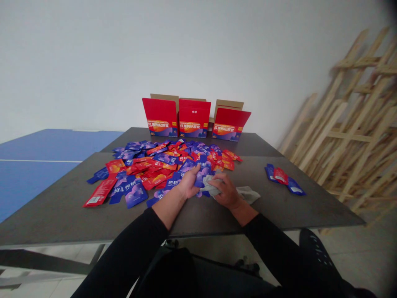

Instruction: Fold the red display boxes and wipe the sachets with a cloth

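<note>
In the middle of the head view, my left hand (187,183) is closed on a purple pouch (203,166) with white lettering, held just in front of a heap of pouches. My right hand (227,191) grips a crumpled grey cloth (211,185) against the lower right part of that pouch. A second piece of pale cloth (249,193), perhaps part of the same one, lies on the table behind my right hand. Red and purple pouches (155,167) are piled loosely beyond and to the left of my hands.
Three open red-and-purple cartons (194,124) stand along the back of the dark table (248,217). At the right lie several pouches, a red one (281,176) among them. A blue table (56,149) adjoins on the left; wooden frames (350,124) lean at the right wall.
</note>
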`<state>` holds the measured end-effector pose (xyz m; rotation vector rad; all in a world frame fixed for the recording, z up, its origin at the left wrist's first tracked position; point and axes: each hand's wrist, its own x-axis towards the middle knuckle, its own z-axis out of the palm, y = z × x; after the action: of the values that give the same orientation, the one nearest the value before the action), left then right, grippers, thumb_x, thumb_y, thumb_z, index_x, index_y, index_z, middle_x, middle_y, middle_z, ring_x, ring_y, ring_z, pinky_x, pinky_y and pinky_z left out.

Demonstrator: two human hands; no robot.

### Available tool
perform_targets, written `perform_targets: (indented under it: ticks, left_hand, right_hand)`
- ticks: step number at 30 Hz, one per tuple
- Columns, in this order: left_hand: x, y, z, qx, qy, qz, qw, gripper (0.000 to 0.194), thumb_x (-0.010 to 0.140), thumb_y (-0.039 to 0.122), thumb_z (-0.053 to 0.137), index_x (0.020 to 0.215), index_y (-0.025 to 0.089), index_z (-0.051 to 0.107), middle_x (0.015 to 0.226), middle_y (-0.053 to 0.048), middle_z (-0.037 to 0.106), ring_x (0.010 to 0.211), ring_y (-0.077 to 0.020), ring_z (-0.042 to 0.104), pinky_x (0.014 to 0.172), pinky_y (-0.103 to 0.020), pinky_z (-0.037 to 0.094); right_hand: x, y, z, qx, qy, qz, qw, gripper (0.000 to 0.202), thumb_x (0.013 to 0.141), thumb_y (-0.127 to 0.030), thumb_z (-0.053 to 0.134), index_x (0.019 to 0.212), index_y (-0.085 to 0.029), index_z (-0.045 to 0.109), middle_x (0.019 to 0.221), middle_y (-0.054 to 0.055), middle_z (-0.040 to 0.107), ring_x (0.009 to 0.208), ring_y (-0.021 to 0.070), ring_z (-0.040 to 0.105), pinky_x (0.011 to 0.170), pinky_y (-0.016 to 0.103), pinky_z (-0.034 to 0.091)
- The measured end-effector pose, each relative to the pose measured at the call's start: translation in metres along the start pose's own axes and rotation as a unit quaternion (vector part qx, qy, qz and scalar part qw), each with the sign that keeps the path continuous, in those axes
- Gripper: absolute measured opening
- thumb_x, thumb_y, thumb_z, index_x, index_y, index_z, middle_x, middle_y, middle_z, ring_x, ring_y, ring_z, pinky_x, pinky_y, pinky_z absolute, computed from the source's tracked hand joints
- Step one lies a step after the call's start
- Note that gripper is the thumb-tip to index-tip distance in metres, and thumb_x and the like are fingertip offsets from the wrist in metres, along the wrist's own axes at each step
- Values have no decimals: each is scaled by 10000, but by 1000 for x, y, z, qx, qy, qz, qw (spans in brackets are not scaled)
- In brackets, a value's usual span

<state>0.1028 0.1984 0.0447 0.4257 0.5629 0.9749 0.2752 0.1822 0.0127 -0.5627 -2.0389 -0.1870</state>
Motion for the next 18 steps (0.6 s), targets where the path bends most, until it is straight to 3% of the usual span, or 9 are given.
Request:
perform_targets:
  ticks: [2, 5, 12, 18]
  left_hand:
    - [-1, 1, -1, 3, -12, -1, 1000, 296, 917, 382, 522, 820, 123, 625, 719, -78, 672, 636, -196, 662, 657, -314, 554]
    - [-5, -1, 0, 14, -36, 14, 999, 217, 910, 327, 547, 857, 132, 624, 727, -60, 669, 619, -178, 654, 622, -291, 549]
    - [-9, -10, 4, 45, -67, 6, 997, 153, 887, 188, 594, 1034, 150, 609, 879, -66, 680, 724, -151, 676, 713, -271, 556]
    - [-14, -10, 5, 106, -71, -49, 991, 265, 891, 217, 586, 1154, 186, 573, 906, -74, 676, 762, -201, 688, 742, -423, 581]
  right_hand:
    - [0, -6, 3, 6, -43, -20, 999, 244, 829, -206, 586, 1061, -245, 647, 1039, 75, 572, 971, 202, 589, 864, 372, 534]
    - [-1, -5, 5, 3, -53, -9, 999, 241, 818, -191, 582, 1044, -232, 655, 1027, 78, 580, 953, 202, 591, 850, 372, 537]
    - [-4, 13, 4, -43, -5, 91, 995, 279, 813, -150, 549, 1067, -213, 645, 1073, 95, 534, 1021, 231, 562, 916, 431, 518]
    - [-4, 22, 3, -73, 46, 145, 986, 262, 812, -170, 538, 1046, -191, 654, 1072, 105, 516, 1010, 238, 548, 893, 426, 525]
